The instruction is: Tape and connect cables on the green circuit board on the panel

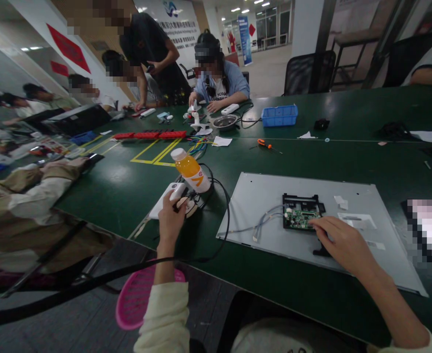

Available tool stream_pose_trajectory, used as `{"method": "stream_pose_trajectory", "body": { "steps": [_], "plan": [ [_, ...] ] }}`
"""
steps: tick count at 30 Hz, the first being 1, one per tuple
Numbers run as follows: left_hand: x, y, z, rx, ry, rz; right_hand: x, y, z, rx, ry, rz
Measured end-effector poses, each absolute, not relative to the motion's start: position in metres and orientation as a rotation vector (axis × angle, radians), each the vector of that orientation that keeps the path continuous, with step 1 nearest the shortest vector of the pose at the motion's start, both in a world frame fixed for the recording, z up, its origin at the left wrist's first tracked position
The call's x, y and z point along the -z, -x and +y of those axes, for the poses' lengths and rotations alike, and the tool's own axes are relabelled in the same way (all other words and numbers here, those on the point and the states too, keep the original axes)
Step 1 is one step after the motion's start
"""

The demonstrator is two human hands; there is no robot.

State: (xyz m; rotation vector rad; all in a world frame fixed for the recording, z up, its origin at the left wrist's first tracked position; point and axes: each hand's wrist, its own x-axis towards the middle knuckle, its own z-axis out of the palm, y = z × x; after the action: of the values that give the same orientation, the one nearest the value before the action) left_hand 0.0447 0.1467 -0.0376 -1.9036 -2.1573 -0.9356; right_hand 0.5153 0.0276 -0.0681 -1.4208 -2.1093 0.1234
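My right hand point(343, 242) reaches over a grey metal panel point(260, 196). Its fingers are pressed together at the right edge of a green circuit board point(299, 219), and whatever they may pinch is hidden. The board sits in a black frame point(300, 200), with thin grey cables point(265, 220) running left from it. My left hand point(172, 215) is left of the panel, fingers curled at a small round pale object point(191, 208) with dark bits on it; what it grips is unclear. Beside that hand lies a white device point(166, 198), and a bottle of orange drink point(191, 170) stands just behind.
A black cable point(223, 196) loops between my left hand and the panel. Farther back lie an orange-handled screwdriver point(265, 143), a blue basket point(279, 116) and a metal bowl point(225, 122). A phone point(431, 228) is at right. Several people work around the table.
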Motion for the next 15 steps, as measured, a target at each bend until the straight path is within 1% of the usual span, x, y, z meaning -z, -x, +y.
{"method": "stream_pose_trajectory", "body": {
  "steps": [9, 15],
  "plan": [
    [0.038, -0.034, 0.155, 0.869, 2.045, -2.084, 0.067, -0.514, 0.029, -0.118, 1.435, -2.113],
    [0.035, -0.028, 0.163, 0.822, 2.060, -2.207, 0.055, -0.510, 0.032, -0.137, 1.463, -2.105]
  ]
}}
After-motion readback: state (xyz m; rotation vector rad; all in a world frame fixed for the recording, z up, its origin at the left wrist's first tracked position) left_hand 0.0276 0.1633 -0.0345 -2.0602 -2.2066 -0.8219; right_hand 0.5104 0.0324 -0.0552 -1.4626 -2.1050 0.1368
